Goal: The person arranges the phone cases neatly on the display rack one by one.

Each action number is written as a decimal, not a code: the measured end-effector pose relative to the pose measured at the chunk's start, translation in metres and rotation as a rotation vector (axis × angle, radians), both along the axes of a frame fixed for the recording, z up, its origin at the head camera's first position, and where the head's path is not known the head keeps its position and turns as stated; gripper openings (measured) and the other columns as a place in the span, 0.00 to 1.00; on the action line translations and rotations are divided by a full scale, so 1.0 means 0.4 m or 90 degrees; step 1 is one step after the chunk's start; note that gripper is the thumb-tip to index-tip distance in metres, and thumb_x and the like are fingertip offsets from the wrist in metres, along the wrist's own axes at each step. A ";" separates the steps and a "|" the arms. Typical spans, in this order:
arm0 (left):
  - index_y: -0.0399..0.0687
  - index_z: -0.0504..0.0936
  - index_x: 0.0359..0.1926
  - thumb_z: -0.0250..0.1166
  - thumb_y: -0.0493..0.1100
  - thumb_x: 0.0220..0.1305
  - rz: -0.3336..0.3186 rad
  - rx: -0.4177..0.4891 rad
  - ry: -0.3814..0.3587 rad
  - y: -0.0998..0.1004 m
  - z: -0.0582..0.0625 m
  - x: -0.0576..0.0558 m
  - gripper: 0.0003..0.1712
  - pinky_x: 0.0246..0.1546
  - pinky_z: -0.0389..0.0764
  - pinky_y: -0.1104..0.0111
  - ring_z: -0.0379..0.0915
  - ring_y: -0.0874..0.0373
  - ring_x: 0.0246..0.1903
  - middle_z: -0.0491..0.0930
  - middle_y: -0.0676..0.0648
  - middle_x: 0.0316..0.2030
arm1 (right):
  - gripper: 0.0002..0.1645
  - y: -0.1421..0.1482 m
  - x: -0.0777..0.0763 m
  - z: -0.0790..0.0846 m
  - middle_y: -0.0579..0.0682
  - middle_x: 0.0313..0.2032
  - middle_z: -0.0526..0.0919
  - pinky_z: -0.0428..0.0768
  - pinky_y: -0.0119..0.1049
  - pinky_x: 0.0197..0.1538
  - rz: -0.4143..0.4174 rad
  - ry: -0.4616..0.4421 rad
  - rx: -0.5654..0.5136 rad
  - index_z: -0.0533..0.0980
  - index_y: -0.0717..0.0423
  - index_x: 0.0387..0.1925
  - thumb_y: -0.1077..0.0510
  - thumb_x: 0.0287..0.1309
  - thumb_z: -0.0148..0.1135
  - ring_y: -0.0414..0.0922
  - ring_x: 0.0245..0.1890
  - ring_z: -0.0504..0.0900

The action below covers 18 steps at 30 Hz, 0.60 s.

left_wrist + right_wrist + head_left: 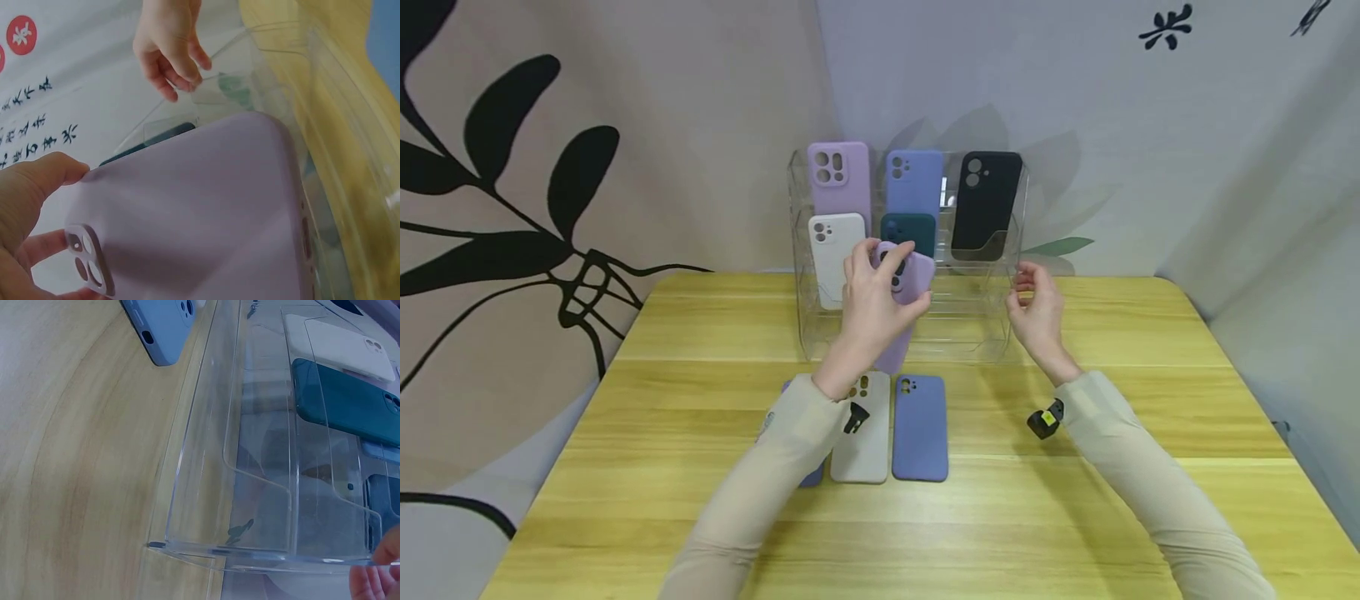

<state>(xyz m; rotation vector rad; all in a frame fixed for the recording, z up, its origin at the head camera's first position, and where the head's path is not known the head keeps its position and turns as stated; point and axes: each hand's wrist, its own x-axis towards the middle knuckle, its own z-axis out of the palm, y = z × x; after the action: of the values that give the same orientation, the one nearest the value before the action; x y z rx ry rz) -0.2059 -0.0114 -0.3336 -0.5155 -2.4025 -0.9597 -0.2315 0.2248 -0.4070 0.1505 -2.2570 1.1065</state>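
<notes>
My left hand (874,304) grips a lilac phone case (919,275) by its camera end, thumb and fingers on opposite edges. The case leans in front of a clear tiered rack (973,342), its lower end near the rack's front. In the left wrist view the case's back (200,200) fills the middle. My right hand (1039,310) pinches the rack's right side edge; in the right wrist view its thumb and fingers (369,584) lie on either side of that panel. Behind the held case, a dark green case (917,227) and a white case (835,258) occupy the middle tier.
On the upper tier stand a purple case (850,196), a light blue case (913,183) and a black case (985,200). Before the rack, a grey-white case (868,454) and a blue case (921,429) lie on the wooden table (1000,517); another blue case (812,477) is partly hidden by my left sleeve.
</notes>
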 end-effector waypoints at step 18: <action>0.46 0.74 0.59 0.70 0.50 0.51 -0.016 0.106 0.090 0.172 0.066 -0.111 0.33 0.40 0.75 0.59 0.58 0.43 0.52 0.60 0.33 0.57 | 0.20 0.002 -0.002 -0.003 0.66 0.39 0.77 0.81 0.44 0.35 0.001 0.010 0.012 0.70 0.73 0.49 0.76 0.52 0.54 0.58 0.38 0.79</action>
<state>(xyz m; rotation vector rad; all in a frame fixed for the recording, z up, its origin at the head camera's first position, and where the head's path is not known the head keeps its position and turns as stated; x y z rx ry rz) -0.2503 0.0576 -0.3072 -0.5338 -2.1735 -1.0841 -0.2323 0.2256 -0.4081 0.1693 -2.2536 1.0817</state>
